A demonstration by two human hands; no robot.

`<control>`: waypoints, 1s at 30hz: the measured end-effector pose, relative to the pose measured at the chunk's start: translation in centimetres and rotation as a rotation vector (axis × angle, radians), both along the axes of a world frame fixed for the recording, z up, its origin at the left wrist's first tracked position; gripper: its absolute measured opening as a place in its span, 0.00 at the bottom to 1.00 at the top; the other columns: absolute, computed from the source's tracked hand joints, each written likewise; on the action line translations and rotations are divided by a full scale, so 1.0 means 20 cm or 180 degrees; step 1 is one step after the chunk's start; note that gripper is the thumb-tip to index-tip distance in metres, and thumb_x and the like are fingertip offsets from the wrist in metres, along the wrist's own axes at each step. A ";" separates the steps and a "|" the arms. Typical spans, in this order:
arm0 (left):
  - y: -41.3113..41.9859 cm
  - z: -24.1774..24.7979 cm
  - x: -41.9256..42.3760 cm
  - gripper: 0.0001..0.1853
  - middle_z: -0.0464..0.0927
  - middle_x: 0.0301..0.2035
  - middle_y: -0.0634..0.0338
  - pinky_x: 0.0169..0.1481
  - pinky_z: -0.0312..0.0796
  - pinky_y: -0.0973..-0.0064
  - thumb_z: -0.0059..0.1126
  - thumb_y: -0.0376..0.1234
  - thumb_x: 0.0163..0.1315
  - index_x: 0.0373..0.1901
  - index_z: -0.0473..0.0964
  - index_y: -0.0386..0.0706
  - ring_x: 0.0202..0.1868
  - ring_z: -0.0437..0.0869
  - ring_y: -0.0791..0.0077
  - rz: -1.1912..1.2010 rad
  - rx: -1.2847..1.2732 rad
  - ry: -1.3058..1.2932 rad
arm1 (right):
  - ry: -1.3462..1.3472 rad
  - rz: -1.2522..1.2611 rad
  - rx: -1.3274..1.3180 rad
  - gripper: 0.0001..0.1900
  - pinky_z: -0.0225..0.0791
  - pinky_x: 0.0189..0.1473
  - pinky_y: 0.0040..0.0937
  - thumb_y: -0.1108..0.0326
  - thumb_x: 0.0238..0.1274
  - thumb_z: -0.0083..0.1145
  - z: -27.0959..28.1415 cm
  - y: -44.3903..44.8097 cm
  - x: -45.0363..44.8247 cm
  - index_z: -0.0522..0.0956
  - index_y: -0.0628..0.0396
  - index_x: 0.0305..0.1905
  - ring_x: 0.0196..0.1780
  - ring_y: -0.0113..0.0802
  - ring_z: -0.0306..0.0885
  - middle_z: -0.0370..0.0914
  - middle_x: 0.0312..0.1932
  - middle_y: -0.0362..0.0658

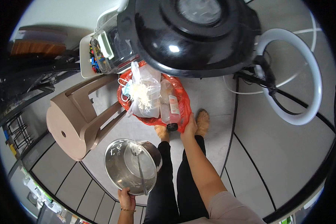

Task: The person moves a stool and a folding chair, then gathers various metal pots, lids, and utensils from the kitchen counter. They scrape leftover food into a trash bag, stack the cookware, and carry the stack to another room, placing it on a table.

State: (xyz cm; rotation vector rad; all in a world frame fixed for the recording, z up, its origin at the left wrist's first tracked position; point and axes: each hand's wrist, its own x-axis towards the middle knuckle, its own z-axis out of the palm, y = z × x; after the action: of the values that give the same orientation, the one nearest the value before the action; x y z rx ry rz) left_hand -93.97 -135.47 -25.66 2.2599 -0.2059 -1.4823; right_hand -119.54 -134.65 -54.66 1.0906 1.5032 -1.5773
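My left hand [126, 198] grips the rim of a stainless steel pot [116, 175], which is tilted so that its inside faces me. White bits cling to the pot's wall, and a long-handled metal spoon [141, 173] with pale residue in its bowl leans inside. My right hand [189, 126] holds the edge of a red plastic bag [185, 100]; some of its fingers are hidden. In the red bag are a knotted white plastic bag [154, 75], pale yellow shreds [142, 96], a blue face mask [126, 90] and a clear plastic bottle [168, 110] with a black cap.
A large glossy black appliance lid [201, 53] juts in above the red bag. On the left, a beige plastic stool [72, 131] lies on its side near a white bin [86, 56] holding colourful small pieces. A white ring light [315, 81] and cables stand right, before grey cabinets [285, 151].
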 end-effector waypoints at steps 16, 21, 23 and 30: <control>0.05 0.18 -0.17 0.18 0.73 0.38 0.51 0.33 0.80 0.64 0.44 0.25 0.50 0.46 0.62 0.34 0.35 0.80 0.61 -0.0091 -0.0016 0.0344 | 0.0225 0.3150 -0.0864 0.34 0.54 0.62 0.29 0.42 0.66 0.39 0.87 -0.01 -0.12 0.68 0.67 0.58 0.61 0.36 0.65 0.70 0.56 0.52; 0.09 0.19 -0.15 0.12 0.75 0.33 0.54 0.32 0.80 0.67 0.44 0.25 0.52 0.40 0.65 0.35 0.31 0.81 0.64 0.0030 -0.0034 0.0263 | -0.1033 0.2038 -0.1264 0.38 0.38 0.69 0.43 0.35 0.64 0.29 0.92 0.07 -0.44 0.63 0.58 0.64 0.70 0.41 0.52 0.59 0.66 0.51; 0.10 0.18 -0.13 0.14 0.74 0.34 0.54 0.31 0.80 0.67 0.45 0.26 0.51 0.42 0.64 0.35 0.31 0.81 0.64 0.0132 -0.0033 0.0299 | -0.1296 0.1629 -0.1520 0.38 0.38 0.69 0.48 0.34 0.63 0.27 0.95 0.13 -0.54 0.59 0.53 0.67 0.71 0.44 0.50 0.57 0.68 0.50; 0.16 0.14 -0.03 0.21 0.73 0.38 0.53 0.29 0.79 0.69 0.45 0.25 0.51 0.49 0.62 0.35 0.31 0.81 0.65 0.0478 -0.0105 0.0400 | -0.1472 0.1020 -0.1693 0.39 0.44 0.67 0.46 0.35 0.64 0.26 1.03 0.14 -0.66 0.56 0.55 0.67 0.71 0.46 0.50 0.54 0.68 0.51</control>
State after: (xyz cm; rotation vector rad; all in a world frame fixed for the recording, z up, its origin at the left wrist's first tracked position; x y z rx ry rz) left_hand -94.60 -132.29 -22.85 2.0981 -0.0220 -1.5231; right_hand -132.83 -131.94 -34.16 0.7845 0.8309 -1.2793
